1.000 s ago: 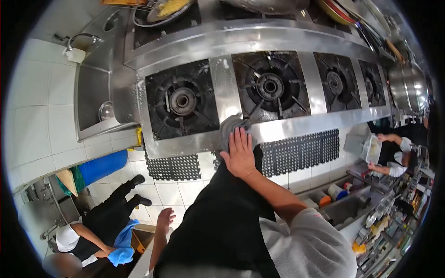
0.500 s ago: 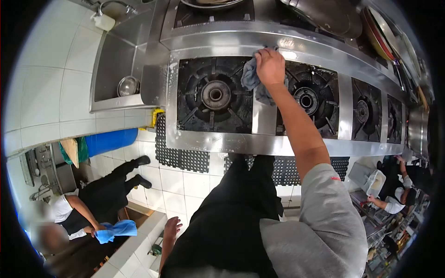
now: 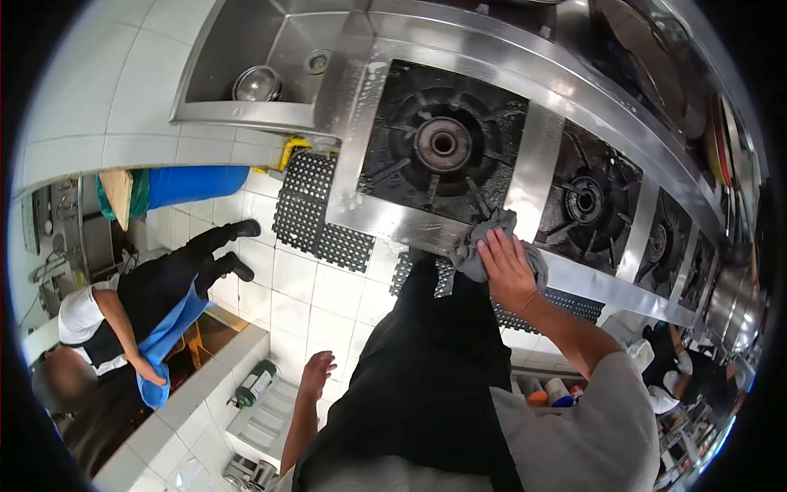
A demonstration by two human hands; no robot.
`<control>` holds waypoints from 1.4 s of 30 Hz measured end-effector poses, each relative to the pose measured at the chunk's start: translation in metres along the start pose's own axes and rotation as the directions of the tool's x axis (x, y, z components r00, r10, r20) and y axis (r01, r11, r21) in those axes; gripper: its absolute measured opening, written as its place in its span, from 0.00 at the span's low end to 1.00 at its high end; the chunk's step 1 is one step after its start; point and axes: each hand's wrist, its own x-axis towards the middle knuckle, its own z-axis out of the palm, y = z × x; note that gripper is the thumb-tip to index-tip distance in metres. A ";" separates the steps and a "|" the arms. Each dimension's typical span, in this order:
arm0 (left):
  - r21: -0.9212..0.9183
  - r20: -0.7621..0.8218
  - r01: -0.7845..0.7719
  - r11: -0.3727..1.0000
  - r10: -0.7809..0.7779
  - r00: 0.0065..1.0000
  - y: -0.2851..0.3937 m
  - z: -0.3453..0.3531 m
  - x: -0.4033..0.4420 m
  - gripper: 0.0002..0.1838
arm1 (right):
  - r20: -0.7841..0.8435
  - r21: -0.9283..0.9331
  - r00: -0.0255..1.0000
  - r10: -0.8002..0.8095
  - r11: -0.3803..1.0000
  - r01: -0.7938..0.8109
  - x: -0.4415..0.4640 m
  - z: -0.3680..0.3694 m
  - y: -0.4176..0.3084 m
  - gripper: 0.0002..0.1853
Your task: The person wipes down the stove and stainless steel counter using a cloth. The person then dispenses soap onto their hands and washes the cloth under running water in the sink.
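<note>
A crumpled grey cloth (image 3: 474,252) lies on the front steel edge of the stove (image 3: 393,220), between the left burner (image 3: 443,143) and the burner to its right (image 3: 585,201). Pressed flat on that cloth is my right hand (image 3: 508,266), with its fingers stretched forward. My left hand (image 3: 318,373) hangs low over the tiled floor beside my black apron. Its fingers are slightly apart and it touches nothing.
A sink (image 3: 246,112) with a metal bowl (image 3: 257,84) adjoins the stove on the left. At lower left a person (image 3: 106,320) holds a blue cloth (image 3: 168,336). Another person (image 3: 668,381) stands at far right. Rubber mats (image 3: 316,215) lie below the stove.
My right hand and the grey cloth have moved from the back of the strip between the burners to the stove's front edge. The view has shifted and turned.
</note>
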 end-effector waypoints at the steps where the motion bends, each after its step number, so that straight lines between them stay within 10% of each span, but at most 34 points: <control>1: -0.022 -0.005 -0.012 1.000 0.012 1.000 -0.004 -0.001 0.001 0.23 | -0.012 -0.051 0.999 -0.047 0.998 0.046 0.016 0.004 -0.005 0.33; 9: -0.148 -0.062 0.080 0.986 -0.090 0.994 -0.066 -0.014 -0.010 0.25 | -0.288 0.030 0.919 -0.270 0.956 0.291 0.215 0.040 -0.135 0.34; 12: 0.073 0.045 -0.254 0.965 0.251 0.967 -0.127 -0.035 0.001 0.27 | -0.423 0.035 0.877 -0.226 0.964 0.265 0.254 0.066 -0.170 0.28; 14: 0.524 0.258 -0.639 0.563 0.610 0.749 -0.157 -0.053 0.013 0.27 | -0.512 0.153 0.838 -0.190 0.940 0.306 0.240 0.052 -0.162 0.20; 16: 0.572 0.351 -0.795 0.202 0.815 0.460 -0.170 -0.051 0.023 0.28 | -0.514 0.172 0.838 -0.184 0.935 0.311 0.211 0.041 -0.135 0.15; 19: 0.256 0.114 -0.257 0.932 0.235 0.965 -0.169 -0.042 0.043 0.30 | -0.376 0.232 0.920 -0.108 0.951 0.206 0.150 0.024 -0.087 0.12; 26: 0.080 0.148 -0.041 0.996 0.029 0.989 -0.048 0.011 0.062 0.25 | -0.058 0.517 0.959 0.279 0.830 -0.210 0.027 -0.030 0.016 0.14; 27: 0.347 0.224 -0.321 0.881 0.254 0.941 -0.025 0.019 0.047 0.23 | -0.080 0.610 0.915 0.396 0.745 -0.269 0.016 -0.043 0.032 0.15; 29: 0.103 0.087 -0.037 0.994 0.028 0.996 0.023 0.042 0.038 0.23 | -0.167 0.726 0.830 0.533 0.636 -0.262 -0.001 -0.058 0.083 0.20; 37: 0.191 0.018 -0.084 0.978 0.082 0.996 0.083 0.088 0.007 0.23 | -0.422 0.773 0.173 0.890 0.453 -0.445 -0.013 -0.129 0.340 0.17; 40: 0.233 0.017 -0.062 0.971 0.059 0.998 0.086 0.098 -0.013 0.21 | -0.494 0.095 0.451 0.743 0.562 -0.822 -0.005 -0.067 0.344 0.18; 42: 0.240 0.037 -0.076 0.968 0.069 0.997 0.079 0.099 -0.014 0.22 | -0.487 0.046 0.614 0.621 0.721 -0.692 -0.014 -0.055 0.330 0.19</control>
